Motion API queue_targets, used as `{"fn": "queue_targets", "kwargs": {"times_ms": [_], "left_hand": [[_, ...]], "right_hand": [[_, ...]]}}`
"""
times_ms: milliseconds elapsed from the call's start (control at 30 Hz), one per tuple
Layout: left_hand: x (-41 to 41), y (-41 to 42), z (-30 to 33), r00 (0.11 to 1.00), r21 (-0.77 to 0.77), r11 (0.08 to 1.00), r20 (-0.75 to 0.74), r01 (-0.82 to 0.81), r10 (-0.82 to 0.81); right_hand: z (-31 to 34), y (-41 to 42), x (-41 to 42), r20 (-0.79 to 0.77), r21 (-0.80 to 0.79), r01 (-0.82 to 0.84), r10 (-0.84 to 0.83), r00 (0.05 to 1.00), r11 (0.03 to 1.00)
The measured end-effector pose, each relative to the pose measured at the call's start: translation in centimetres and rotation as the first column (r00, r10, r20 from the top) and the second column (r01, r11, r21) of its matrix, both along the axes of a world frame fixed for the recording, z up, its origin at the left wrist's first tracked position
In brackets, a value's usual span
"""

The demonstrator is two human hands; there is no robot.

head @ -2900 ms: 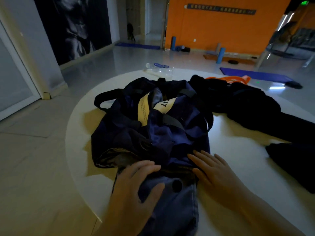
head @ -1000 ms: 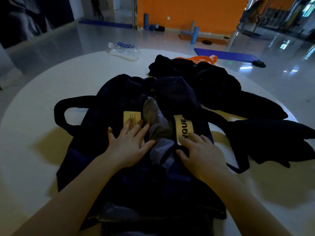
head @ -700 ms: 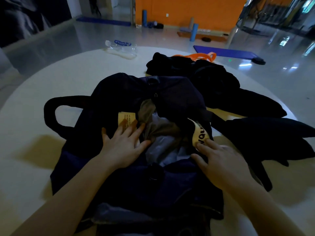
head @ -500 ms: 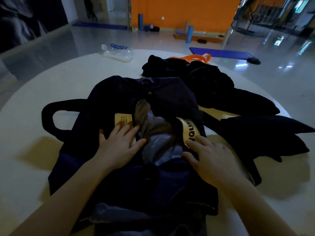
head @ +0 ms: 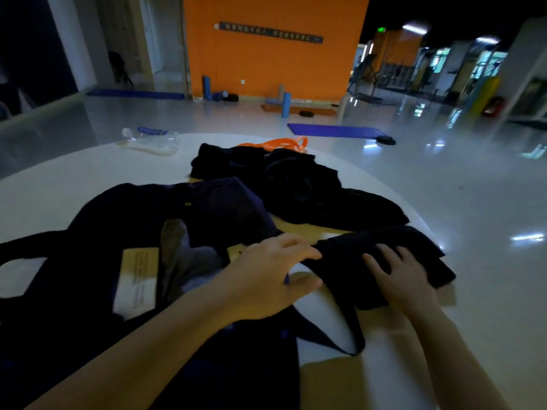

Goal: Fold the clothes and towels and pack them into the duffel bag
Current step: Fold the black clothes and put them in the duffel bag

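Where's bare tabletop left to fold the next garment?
Bare white table runs along the left, between the water bottle and the duffel bag. A smaller patch lies right of the right hand. The middle is crowded: bag, black clothes pile, folded black garment.

A clear plastic water bottle [head: 149, 138] with a blue label is laid on its side at the far edge of the round white table [head: 59, 176]. An orange band [head: 278, 143] is seen farther right along that far edge. On the glossy floor beyond, a blue mat [head: 334, 130] is spread, and an upright blue foam roller [head: 285, 105] is placed before the orange wall [head: 272, 63].
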State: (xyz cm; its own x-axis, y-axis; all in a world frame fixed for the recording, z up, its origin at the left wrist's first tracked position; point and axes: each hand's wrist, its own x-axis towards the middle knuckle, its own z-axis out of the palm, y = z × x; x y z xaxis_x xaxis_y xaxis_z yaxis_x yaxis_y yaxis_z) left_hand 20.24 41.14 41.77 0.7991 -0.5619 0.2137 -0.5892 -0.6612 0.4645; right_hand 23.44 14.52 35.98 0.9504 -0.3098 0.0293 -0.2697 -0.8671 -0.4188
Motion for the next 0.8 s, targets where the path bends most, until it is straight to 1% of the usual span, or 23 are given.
{"fn": "queue_targets", "kwargs": {"times_ms": [33, 67, 133, 200, 233, 333, 367, 433, 467, 500, 533, 567, 600, 633, 700, 733, 767, 800], "left_hand": [[0.8, -1.8, 0.0, 1.0, 0.017, 0.999, -0.015, 0.027, -0.027], [1.7, -3.6, 0.2, 0.998, 0.023, 0.999, -0.038, 0.047, -0.046], [3.7, -7.0, 0.5, 0.996, 0.039, 0.996, -0.054, 0.079, -0.077], [6.0, -10.1, 0.4, 0.998, 0.136, 0.988, -0.009, 0.07, -0.069], [7.0, -11.4, 0.0, 0.998, 0.185, 0.981, -0.019, 0.064, -0.061], [8.2, -14.3, -2.2, 0.979, 0.264, 0.957, -0.19, 0.118, -0.069], [7.9, -14.8, -3.1, 0.978, 0.295, 0.946, -0.193, 0.132, -0.077], [6.8, -14.9, -4.8, 0.984, 0.326, 0.936, -0.154, 0.135, -0.088], [6.0, -14.8, -5.4, 0.986, 0.336, 0.931, -0.132, 0.143, -0.104], [5.2, -14.7, -5.8, 0.986, 0.342, 0.927, -0.115, 0.154, -0.121], [4.3, -14.6, -6.0, 0.985, 0.347, 0.924, -0.104, 0.163, -0.135], [3.5, -14.6, -6.1, 0.984, 0.355, 0.918, -0.095, 0.173, -0.149], [2.7, -14.6, -6.1, 0.982, 0.364, 0.912, -0.089, 0.189, -0.169], [1.9, -14.7, -6.1, 0.978, 0.364, 0.908, -0.084, 0.209, -0.192], [0.4, -15.0, -6.0, 0.967, 0.346, 0.903, -0.085, 0.255, -0.241], [-0.4, -15.2, -6.1, 0.963, 0.338, 0.902, -0.082, 0.27, -0.258], [-1.1, -15.3, -6.2, 0.962, 0.331, 0.903, -0.073, 0.273, -0.264], [-1.7, -15.4, -6.3, 0.963, 0.323, 0.908, -0.061, 0.266, -0.261]], "right_hand": [[-0.7, -0.8, 0.3, -0.001, 0.075, -0.026, 0.026, 1.0, 0.997], [-1.0, -1.3, 0.4, 0.019, 0.103, -0.042, 0.041, 0.999, 0.994], [-1.4, -2.2, 0.3, 0.025, 0.083, -0.054, 0.052, 0.998, 0.995], [-1.6, -2.7, -0.1, 0.013, 0.074, -0.072, 0.072, 0.997, 0.995], [-1.7, -2.9, -0.3, 0.016, 0.071, -0.095, 0.094, 0.995, 0.993], [-2.3, -3.5, -1.1, 0.042, 0.049, -0.146, 0.144, 0.989, 0.988], [-2.3, -4.0, -1.5, 0.053, 0.053, -0.157, 0.154, 0.987, 0.986], [-2.5, -4.8, -3.0, 0.13, 0.133, -0.166, 0.149, 0.98, 0.977], [-3.0, -5.1, -4.1, 0.211, 0.183, -0.146, 0.106, 0.972, 0.972], [-3.3, -5.4, -5.5, 0.308, 0.213, -0.093, 0.023, 0.951, 0.973], [-3.9, -5.5, -6.8, 0.373, 0.254, -0.007, -0.091, 0.923, 0.967], [-4.1, -5.4, -8.1, 0.4, 0.303, 0.073, -0.196, 0.895, 0.95], [-4.4, -5.3, -9.3, 0.385, 0.38, 0.124, -0.279, 0.88, 0.916], [-4.4, -4.9, -10.2, 0.332, 0.49, 0.14, -0.333, 0.883, 0.86], [-4.2, -4.0, -11.6, 0.227, 0.699, 0.106, -0.36, 0.905, 0.708], [-3.9, -3.6, -12.2, 0.224, 0.751, 0.078, -0.364, 0.904, 0.655], [-3.6, -3.3, -12.8, 0.265, 0.759, 0.04, -0.364, 0.893, 0.65], [-3.5, -3.3, -13.4, 0.309, 0.746, 0.011, -0.361, 0.88, 0.666]]}}
